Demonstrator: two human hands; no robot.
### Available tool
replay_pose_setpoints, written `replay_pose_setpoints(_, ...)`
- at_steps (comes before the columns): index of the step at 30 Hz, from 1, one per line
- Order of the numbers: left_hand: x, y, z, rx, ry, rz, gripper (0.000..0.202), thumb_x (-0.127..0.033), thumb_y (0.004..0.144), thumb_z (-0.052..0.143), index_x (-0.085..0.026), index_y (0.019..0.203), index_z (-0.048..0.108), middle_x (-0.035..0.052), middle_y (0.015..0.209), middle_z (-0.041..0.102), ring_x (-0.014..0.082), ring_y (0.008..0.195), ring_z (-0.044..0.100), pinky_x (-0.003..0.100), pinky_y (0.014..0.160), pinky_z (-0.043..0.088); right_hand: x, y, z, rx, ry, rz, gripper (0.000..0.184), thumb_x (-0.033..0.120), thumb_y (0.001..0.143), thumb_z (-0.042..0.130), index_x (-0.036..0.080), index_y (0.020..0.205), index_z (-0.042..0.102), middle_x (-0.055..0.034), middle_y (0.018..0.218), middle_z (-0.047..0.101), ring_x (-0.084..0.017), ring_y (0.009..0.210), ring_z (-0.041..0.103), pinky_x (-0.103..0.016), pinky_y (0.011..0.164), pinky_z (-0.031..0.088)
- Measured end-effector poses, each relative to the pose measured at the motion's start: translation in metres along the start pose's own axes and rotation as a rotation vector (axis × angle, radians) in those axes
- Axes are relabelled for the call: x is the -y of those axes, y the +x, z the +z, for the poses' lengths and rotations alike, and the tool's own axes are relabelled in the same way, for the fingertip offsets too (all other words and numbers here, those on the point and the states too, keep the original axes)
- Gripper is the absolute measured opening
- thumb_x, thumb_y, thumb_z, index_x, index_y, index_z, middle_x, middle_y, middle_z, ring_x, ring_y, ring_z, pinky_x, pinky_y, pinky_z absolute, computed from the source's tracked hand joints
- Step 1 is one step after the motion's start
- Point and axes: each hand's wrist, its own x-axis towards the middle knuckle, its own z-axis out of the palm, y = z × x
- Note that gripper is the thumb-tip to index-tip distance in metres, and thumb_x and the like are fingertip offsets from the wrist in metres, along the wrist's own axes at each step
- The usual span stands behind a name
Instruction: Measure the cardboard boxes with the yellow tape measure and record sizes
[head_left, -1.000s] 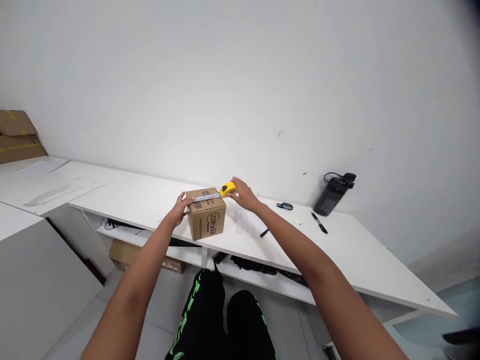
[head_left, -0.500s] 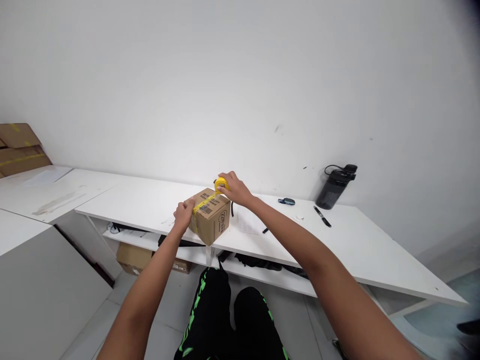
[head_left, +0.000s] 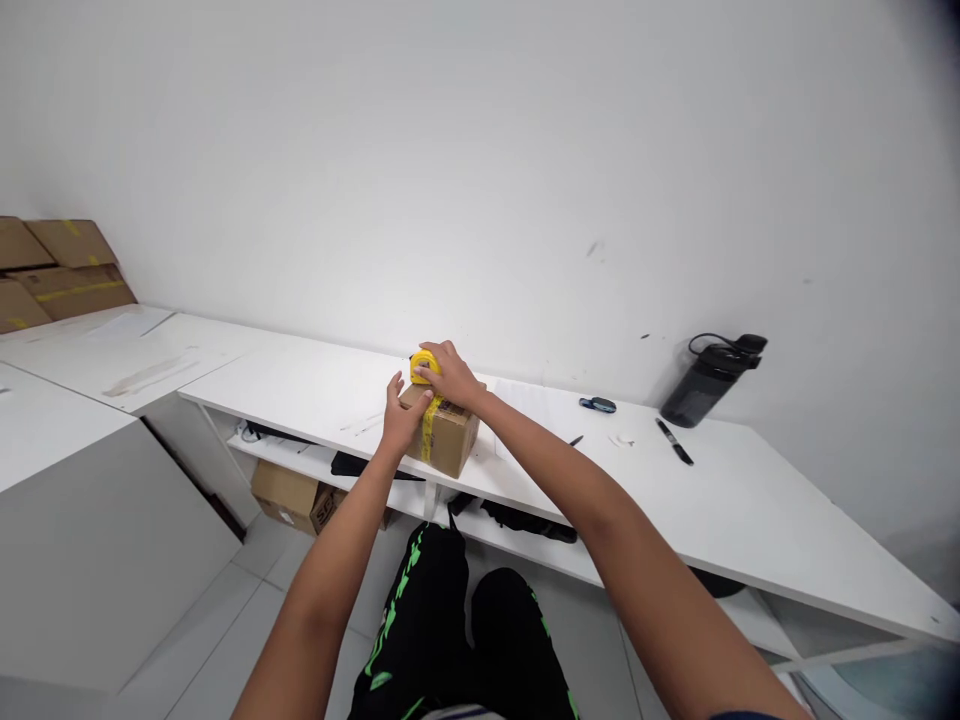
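A small brown cardboard box (head_left: 454,440) sits on the white table, with a yellow strip (head_left: 427,440) running down its near side. My right hand (head_left: 450,378) grips a yellow tape measure (head_left: 424,366) above the box's far left part. At the box's left edge is my left hand (head_left: 403,418); its fingers are apart and point upward, and its thumb lies at the top of the box. Whether the measure's blade is pulled out cannot be made out. My right hand covers part of the box top.
On the table (head_left: 750,500) to the right are a black shaker bottle (head_left: 701,385), a black marker (head_left: 673,441), a small blue-black object (head_left: 598,404) and a sheet of paper (head_left: 525,405). Cardboard boxes (head_left: 75,280) are stacked far left. A carton (head_left: 285,495) and dark items lie below.
The box has turned, so its yellow strip now faces me. My left hand has loosened and spread its fingers, while my right still holds the tape measure. The view has shifted somewhat.
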Motion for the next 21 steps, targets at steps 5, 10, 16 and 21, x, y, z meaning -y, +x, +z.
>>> replay_pose_setpoints(5,0.006,0.005,-0.002,0.017,-0.028,-0.036,0.076,-0.044,0.073,0.078,-0.021,0.14,0.052,0.0123,0.135,0.062,0.0285,0.12,0.061,0.04,0.103,0.048,0.0,-0.002,0.005,0.012,0.017,-0.011,0.047,0.037,0.092,0.056,0.024,0.137,0.05,-0.0082,0.122,0.049,-0.021,0.102,0.059,-0.037,0.095,0.048)
replay_pose_setpoints(10,0.004,0.006,0.0,0.032,-0.05,-0.053,0.06,-0.039,0.073,0.077,-0.018,0.128,0.064,0.0104,0.122,0.07,0.028,0.111,0.066,0.039,0.097,0.053,-0.001,-0.014,-0.009,0.086,-0.072,-0.033,0.045,0.036,0.092,0.056,0.025,0.136,0.051,-0.009,0.121,0.051,-0.022,0.095,0.06,-0.038,0.088,0.05)
replay_pose_setpoints(16,0.004,0.008,0.004,-0.02,-0.078,-0.078,0.063,-0.041,0.076,0.076,-0.015,0.132,0.062,0.0127,0.127,0.068,0.0282,0.114,0.065,0.041,0.1,0.052,-0.019,-0.067,-0.068,0.097,-0.147,0.016,0.043,0.036,0.093,0.057,0.028,0.135,0.054,-0.0081,0.119,0.055,-0.023,0.096,0.06,-0.037,0.086,0.051)
replay_pose_setpoints(21,0.006,0.008,0.007,-0.036,-0.126,-0.101,0.065,-0.042,0.075,0.077,-0.014,0.132,0.062,0.0126,0.126,0.068,0.0279,0.111,0.066,0.04,0.099,0.054,-0.036,-0.102,-0.1,0.055,-0.176,0.058,0.043,0.04,0.092,0.058,0.031,0.134,0.056,-0.0083,0.118,0.058,-0.026,0.103,0.059,-0.04,0.087,0.051)
